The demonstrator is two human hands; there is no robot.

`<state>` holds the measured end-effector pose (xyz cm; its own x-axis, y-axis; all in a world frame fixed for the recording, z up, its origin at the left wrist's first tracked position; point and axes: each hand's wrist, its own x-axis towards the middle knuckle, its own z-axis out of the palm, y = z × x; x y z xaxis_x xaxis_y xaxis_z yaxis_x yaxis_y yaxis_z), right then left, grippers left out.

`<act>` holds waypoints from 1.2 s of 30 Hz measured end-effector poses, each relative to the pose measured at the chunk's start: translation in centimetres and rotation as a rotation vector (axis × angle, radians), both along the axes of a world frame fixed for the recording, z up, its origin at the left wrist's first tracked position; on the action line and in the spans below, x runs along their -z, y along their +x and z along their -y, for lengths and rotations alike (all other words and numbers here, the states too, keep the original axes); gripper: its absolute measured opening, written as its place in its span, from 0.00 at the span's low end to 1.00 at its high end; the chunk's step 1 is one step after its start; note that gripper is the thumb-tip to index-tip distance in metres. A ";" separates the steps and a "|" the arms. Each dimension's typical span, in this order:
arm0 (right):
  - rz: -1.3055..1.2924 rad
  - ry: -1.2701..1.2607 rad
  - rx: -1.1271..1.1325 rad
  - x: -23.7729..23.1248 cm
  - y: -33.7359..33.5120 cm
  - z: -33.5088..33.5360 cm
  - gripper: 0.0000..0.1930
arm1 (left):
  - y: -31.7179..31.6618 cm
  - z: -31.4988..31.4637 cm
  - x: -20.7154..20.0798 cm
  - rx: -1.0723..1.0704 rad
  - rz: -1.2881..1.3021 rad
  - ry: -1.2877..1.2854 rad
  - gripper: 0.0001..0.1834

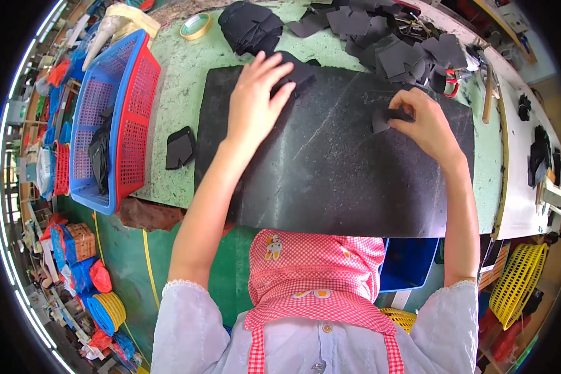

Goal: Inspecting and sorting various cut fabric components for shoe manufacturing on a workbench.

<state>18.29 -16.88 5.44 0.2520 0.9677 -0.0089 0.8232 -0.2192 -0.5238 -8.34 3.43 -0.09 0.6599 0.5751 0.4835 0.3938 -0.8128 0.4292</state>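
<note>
My left hand (258,96) is at the far left part of a dark, scuffed work mat (330,168), its fingers stretched out and apart. Under and beside its fingertips lies a black cut piece (301,75) of sheet material. Over the right side of the mat, my right hand (425,118) pinches a small black cut piece (381,121) between thumb and fingers. A stack of black pieces (246,28) stands just beyond my left hand. Past my right hand spreads a loose heap of similar black pieces (400,59).
Left of the mat, a blue basket (93,202) and a red basket (133,134) stand together, with one black piece (181,148) beside them. At the back are a tape roll (196,26), red-handled scissors (451,84) and a wooden-handled tool (487,96). A blue bin (408,268) sits below the table's edge.
</note>
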 end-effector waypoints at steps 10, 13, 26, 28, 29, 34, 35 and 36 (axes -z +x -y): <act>-0.263 0.420 -0.375 -0.3 -7.4 -1.4 0.18 | 2.3 5.4 -0.8 0.080 0.148 -0.257 0.11; -0.223 0.300 -0.332 -0.1 -7.7 -2.0 0.16 | 2.4 5.0 -1.0 0.088 0.116 -0.295 0.09; -0.210 0.399 -0.285 1.8 -9.7 -2.6 0.18 | 1.8 3.3 -1.4 0.124 0.260 -0.679 0.12; -0.244 0.273 -0.256 0.6 -10.0 -2.2 0.18 | 1.2 2.4 -2.0 0.215 0.297 -0.878 0.11; -0.277 0.144 -0.225 0.1 -10.2 -2.0 0.17 | 1.1 2.2 -2.1 0.214 0.298 -0.876 0.11; -0.214 0.386 -0.264 1.3 -10.4 -1.8 0.16 | 1.2 2.4 -1.5 0.174 0.289 -0.950 0.07; -0.192 0.447 -0.262 1.7 -10.7 -2.0 0.17 | 1.1 2.5 -1.4 0.142 0.334 -0.973 0.06; -0.197 0.448 -0.267 1.8 -10.9 -2.1 0.17 | 1.0 2.3 -1.4 0.072 0.549 -0.996 0.09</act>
<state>7.41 -14.80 3.64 0.0325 0.9176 0.3962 0.6964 0.2635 -0.6675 -7.34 1.17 1.29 0.5470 0.8345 0.0670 -0.0803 -0.0274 0.9964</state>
